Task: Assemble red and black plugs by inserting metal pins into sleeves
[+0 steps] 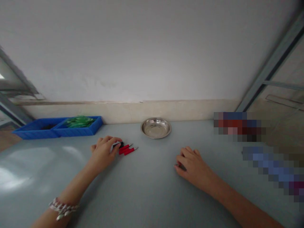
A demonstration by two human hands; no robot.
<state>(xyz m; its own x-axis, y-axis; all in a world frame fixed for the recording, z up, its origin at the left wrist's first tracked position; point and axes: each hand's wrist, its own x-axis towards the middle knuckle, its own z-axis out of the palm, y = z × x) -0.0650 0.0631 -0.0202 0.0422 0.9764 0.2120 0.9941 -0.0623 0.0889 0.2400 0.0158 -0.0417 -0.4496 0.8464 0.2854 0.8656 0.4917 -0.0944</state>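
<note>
My left hand [105,150] rests at the left middle of the table, thumb and forefinger closed around a small black piece [122,144]. Right beside those fingertips lie red pen-like pieces with silver tips [129,151], side by side and pointing right. My right hand [192,165] is curled low over the table on the right. Between its thumb and fingers shows a thin dark piece [181,167] with a pale tip; the rest of it is hidden. A round, shallow steel dish [156,136] stands between and beyond both hands, touched by neither.
Two blue trays stand at the back left: one [39,134] with dark small items, the other [73,132] with a heap of green slim pieces [80,121]. A wall [152,63] closes off the far edge of the grey table [147,190]. Blurred-out objects lie at the right.
</note>
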